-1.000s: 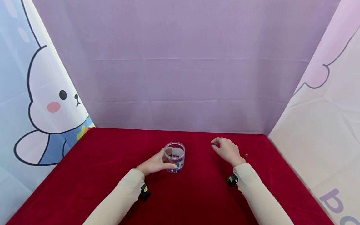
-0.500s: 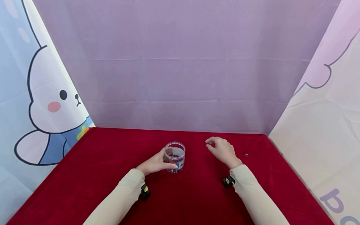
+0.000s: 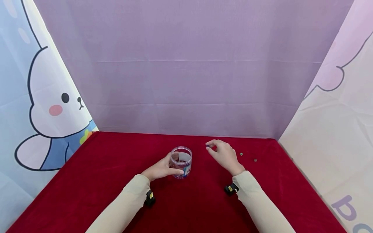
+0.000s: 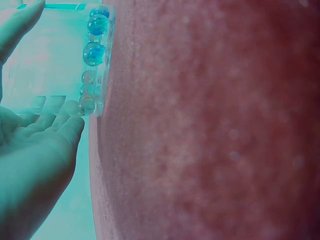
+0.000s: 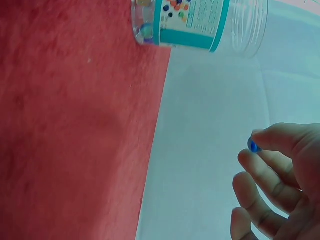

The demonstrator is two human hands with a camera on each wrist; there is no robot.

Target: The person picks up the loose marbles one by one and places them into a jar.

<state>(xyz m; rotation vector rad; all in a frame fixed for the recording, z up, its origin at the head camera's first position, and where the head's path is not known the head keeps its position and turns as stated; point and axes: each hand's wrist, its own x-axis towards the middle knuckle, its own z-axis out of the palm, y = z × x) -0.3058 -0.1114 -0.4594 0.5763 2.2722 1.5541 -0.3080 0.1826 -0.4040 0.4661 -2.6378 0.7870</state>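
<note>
My left hand [image 3: 161, 168] grips a clear plastic jar [image 3: 181, 156] from its left side, thumb across the front and fingers round the back. The jar stands upright without a lid on the red cloth. Glass marbles [image 4: 94, 53] lie along its bottom in the left wrist view. A printed label [image 5: 192, 22] wraps its side. To the right of the jar, my right hand [image 3: 224, 156] pinches a blue marble [image 5: 254, 145] between thumb and fingertip, above the cloth. The other fingers of that hand are loosely bent.
Two small marbles lie on the red cloth [image 3: 116, 181] to the right of the right hand: a nearer-in marble [image 3: 241, 154] and a farther-right marble [image 3: 255, 160]. A purple curtain [image 3: 186, 71] closes off the back, with printed cloth panels on both sides.
My right hand has moved left toward the jar with the blue marble, uncovering a marble on the cloth behind it. The left hand and jar have stayed in place.
</note>
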